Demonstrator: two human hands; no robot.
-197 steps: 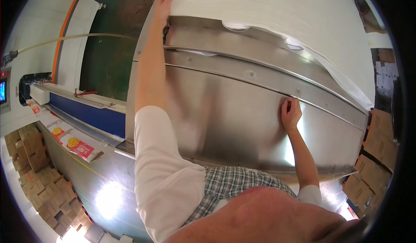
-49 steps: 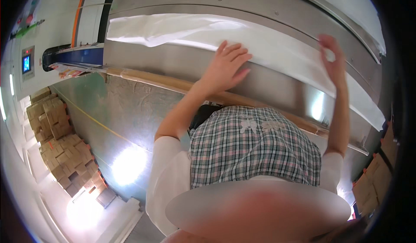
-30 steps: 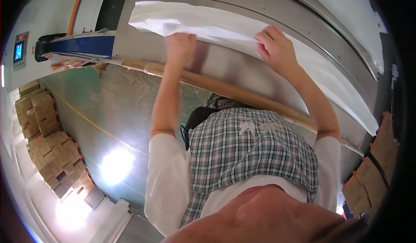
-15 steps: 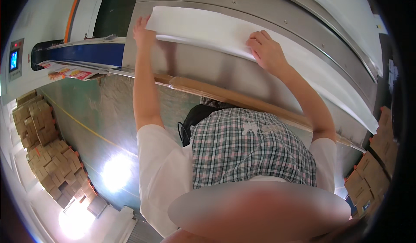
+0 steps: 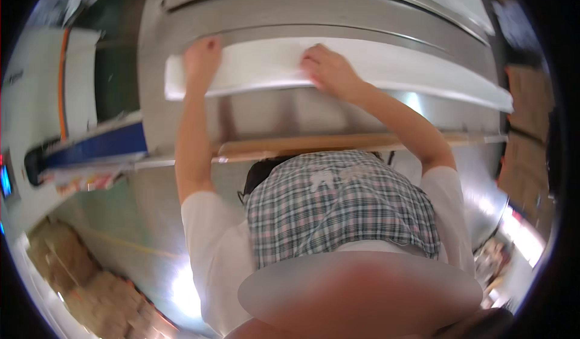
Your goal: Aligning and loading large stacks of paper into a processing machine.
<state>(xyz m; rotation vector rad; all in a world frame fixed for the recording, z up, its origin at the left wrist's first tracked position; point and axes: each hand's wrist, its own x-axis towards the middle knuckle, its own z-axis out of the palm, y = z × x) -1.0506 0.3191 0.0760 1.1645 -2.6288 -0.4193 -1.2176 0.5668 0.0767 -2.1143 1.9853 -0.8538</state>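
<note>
A long white sheet, folded into a flat band, lies along the metal work table in front of me. My left hand is closed at the band's left end, its fingers curled in over the white material. Farther right, my right hand rests on the band with bent fingers closed against it. Motion blurs both sets of fingertips a little. From my right hand the band runs on to the table's far right end.
A brown padded strip edges the table before my checked apron. At left stands a white machine with a blue panel and colourful printed sheets. Stacked cardboard boxes stand at lower left and right.
The white sheet has come nearer to me and lies as a more even band. My left hand has moved inward over its end; my right hand has shifted left. My view has turned.
</note>
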